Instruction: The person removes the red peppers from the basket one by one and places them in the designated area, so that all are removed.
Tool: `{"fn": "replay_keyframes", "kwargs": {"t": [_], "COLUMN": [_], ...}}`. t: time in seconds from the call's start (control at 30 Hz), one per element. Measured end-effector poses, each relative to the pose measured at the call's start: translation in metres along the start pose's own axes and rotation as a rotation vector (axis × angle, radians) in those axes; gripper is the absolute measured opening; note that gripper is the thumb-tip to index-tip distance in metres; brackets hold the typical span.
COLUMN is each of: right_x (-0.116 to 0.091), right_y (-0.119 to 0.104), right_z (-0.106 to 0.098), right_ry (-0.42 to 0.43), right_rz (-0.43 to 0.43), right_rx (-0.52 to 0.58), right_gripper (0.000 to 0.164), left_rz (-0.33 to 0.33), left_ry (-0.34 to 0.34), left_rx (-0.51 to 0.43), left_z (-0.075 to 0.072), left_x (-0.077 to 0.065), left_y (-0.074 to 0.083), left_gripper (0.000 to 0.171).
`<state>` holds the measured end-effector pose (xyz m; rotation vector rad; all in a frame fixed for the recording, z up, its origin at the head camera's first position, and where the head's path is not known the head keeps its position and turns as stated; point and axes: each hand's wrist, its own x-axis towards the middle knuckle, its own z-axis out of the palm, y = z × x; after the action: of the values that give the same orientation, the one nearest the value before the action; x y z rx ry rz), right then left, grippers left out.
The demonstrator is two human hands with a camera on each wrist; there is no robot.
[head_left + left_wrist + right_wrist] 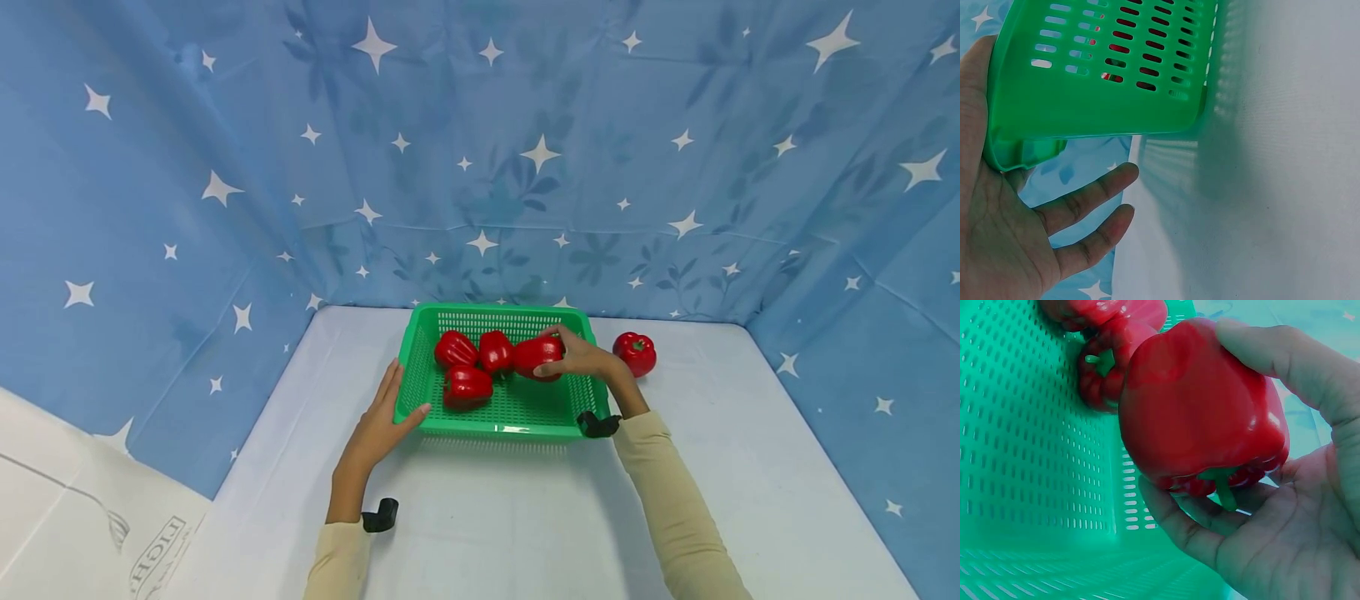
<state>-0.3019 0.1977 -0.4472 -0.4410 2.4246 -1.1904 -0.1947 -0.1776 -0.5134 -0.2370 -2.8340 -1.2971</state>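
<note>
My right hand (576, 353) grips a red bell pepper (538, 358) inside the green basket (405, 385). In the right wrist view the thumb lies on one side of that pepper and the fingers curl beneath it, near its green stem. Three more peppers rest in the basket's left half: a ribbed one (455, 350), one beside it (496, 352) and a nearer one (468, 387). At the basket's front left corner is my left hand (380, 429), touching the rim with its fingers extended. The left wrist view shows two fingers spread apart below the basket.
Another red bell pepper (634, 353) sits on the white table (495, 517), just right of the basket. A blue star-patterned curtain (480, 167) stands behind and along both sides of the table.
</note>
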Motion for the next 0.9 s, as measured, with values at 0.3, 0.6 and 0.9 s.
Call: {"fn": "replay_keyframes", "kwargs": {"t": [0.3,0.6,0.9], "right_x": [-0.003,-0.007,-0.012], "right_y": [0.002,0.004,0.006], "right_z": [-0.002,-0.005,-0.005], "right_ry": [0.040,0.050,0.067], "right_rz": [-0.030,-0.055,-0.112], "right_rx": [0.006,0.083,0.152], "right_gripper": [0.081,0.080,0.082], "left_rz": [-0.003,-0.004,-0.006], "left_ry": [-0.002,0.001,-0.008], "left_rx": [0.009,0.019,0.012], "left_z": [0.000,-0.002,-0.001], "left_x": [0.000,0.000,-0.001], "left_y": [0.001,0.001,0.001], "left_gripper": [0.093,0.093,0.093]}}
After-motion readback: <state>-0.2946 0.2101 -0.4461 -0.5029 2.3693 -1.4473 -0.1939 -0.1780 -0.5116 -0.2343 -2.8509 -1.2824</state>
